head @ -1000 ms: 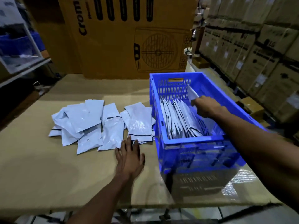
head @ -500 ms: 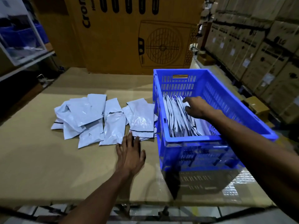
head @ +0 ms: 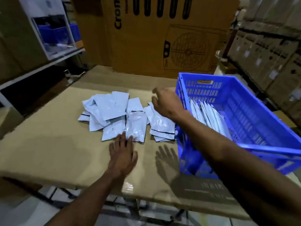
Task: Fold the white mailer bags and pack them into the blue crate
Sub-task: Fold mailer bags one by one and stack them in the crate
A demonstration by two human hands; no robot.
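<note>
**Both hands over the loose mailers, crate part-filled**

The left hand (head: pixel 122 154) lies flat on the cardboard-covered table (head: pixel 48 152), fingers straight; its fingertips (head: pixel 123 135) touch the near edge of a white mailer bag (head: pixel 136 126) in the loose pile of white mailer bags (head: pixel 112 115). Its grip is open, holding nothing.

The right hand (head: pixel 167 103) hangs above the small stack of mailers (head: pixel 160 126) that lies just beside the crate's left wall. Its fingers are loosely curled and blurred; nothing shows in its grip.

The blue crate (head: pixel 244 88) stands on the right part of the table, the right forearm crossing over its near left corner. Inside it a row of folded mailers (head: pixel 206 115) stands on edge against the left side. The far part of the crate's floor is bare.

A large brown carton (head: pixel 146 46) printed with a fan drawing stands behind the table. Stacked cartons (head: pixel 268 46) line the right side.
</note>
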